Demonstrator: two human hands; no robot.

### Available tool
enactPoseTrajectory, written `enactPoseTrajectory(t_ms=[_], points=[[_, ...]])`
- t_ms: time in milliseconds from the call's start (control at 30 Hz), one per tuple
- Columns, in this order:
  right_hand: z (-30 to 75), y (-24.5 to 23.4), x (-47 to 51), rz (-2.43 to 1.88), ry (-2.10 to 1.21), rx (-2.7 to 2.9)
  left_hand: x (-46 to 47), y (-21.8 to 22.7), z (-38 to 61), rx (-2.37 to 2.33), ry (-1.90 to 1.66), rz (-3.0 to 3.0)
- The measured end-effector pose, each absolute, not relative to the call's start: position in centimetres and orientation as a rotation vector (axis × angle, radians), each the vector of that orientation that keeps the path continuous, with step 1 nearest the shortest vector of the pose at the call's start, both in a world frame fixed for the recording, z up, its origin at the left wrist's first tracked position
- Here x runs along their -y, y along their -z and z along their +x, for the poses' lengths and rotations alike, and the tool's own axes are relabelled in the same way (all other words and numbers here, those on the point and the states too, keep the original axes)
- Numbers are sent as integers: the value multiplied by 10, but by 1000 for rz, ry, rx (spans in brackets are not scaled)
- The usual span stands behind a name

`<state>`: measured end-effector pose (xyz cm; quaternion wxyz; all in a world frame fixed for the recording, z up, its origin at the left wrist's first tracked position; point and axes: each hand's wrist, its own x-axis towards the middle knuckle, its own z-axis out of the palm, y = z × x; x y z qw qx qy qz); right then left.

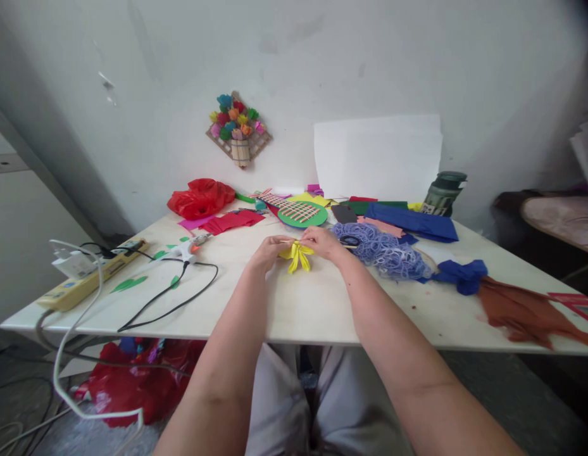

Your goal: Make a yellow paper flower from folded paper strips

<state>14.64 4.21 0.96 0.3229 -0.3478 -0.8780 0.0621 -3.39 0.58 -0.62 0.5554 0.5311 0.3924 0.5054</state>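
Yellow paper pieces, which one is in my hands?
The gathered yellow piece with petal-like strips, held between your left hand and right hand; other yellow paper lies farther back, toward the wall, untouched.

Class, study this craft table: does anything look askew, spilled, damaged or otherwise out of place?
Yes: the lavender yarn lies in a loose, tangled heap beside the right hand, not neatly wound. The brown paper at far right looks crumpled, its edges ragged. No spill shows.
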Motion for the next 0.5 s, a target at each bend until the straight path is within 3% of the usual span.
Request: enactPoseTrajectory(t_ms=[200,500], points=[[145,-15,-32,-956,77,2317,2,0,-27,-929,-1183,1141],[144,-16,-29,-968,81,2295,2,1,-27,-899,-1142,1079]])
